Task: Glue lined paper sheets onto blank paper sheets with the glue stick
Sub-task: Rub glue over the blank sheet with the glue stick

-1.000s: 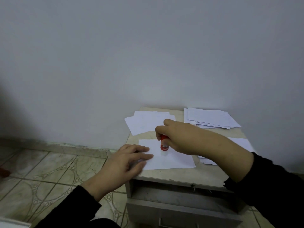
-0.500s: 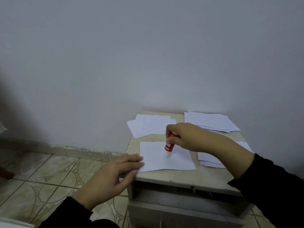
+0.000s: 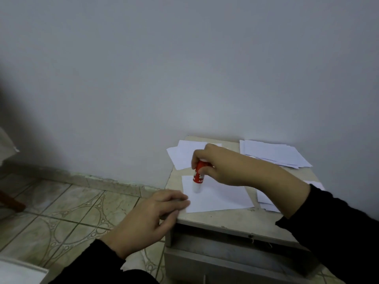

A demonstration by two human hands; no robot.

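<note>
A white paper sheet [image 3: 221, 198] lies flat at the front of a small beige cabinet top [image 3: 215, 220]. My right hand [image 3: 221, 165] grips a red glue stick [image 3: 199, 175], tip down on the sheet's upper left part. My left hand [image 3: 151, 216] rests with straight fingers on the sheet's left edge at the cabinet's corner. Whether this sheet is lined or blank cannot be told.
A loose pile of sheets [image 3: 184, 155] lies at the cabinet's back left, a thicker stack [image 3: 274, 155] at the back right, and more sheets [image 3: 266, 200] at the right under my forearm. Patterned floor tiles [image 3: 67, 208] spread to the left. The wall stands right behind.
The glue stick has slid left and up across the sheet. My left hand has shifted slightly left, to the sheet's edge.
</note>
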